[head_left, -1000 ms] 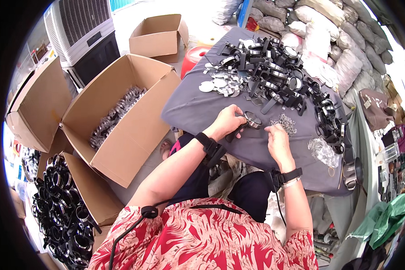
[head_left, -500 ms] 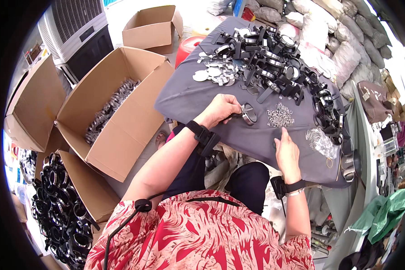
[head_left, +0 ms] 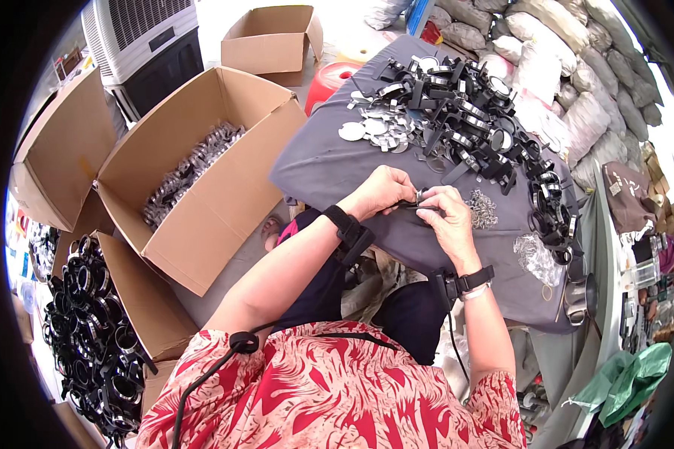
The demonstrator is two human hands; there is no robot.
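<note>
My left hand (head_left: pixel 388 188) is closed on a black-handled metal ring (head_left: pixel 407 204), held over the near edge of the cloth-covered table (head_left: pixel 318 168). Pressed against the same piece from the right is my right hand (head_left: pixel 451 213), its thumb and fingers pinched together; they hide most of the ring. Just right of that hand lies a small heap of tiny metal fittings (head_left: pixel 483 209). Beyond my hands is a big pile of similar black-handled rings (head_left: pixel 468 112), with flat silvery discs (head_left: pixel 386 129) beside it on the left.
A cardboard box (head_left: pixel 225 217) of shiny metal parts stands left of the table, with a heap of black-handled pieces (head_left: pixel 97 329) nearer me. A clear plastic bag (head_left: pixel 538 258) and a metal cup (head_left: pixel 579 299) sit at the table's right side. Stuffed sacks (head_left: pixel 588 120) are stacked behind.
My right hand has moved left from beside the small fittings to meet the left hand at the ring. The ring is now mostly covered by fingers. The view has shifted slightly.
</note>
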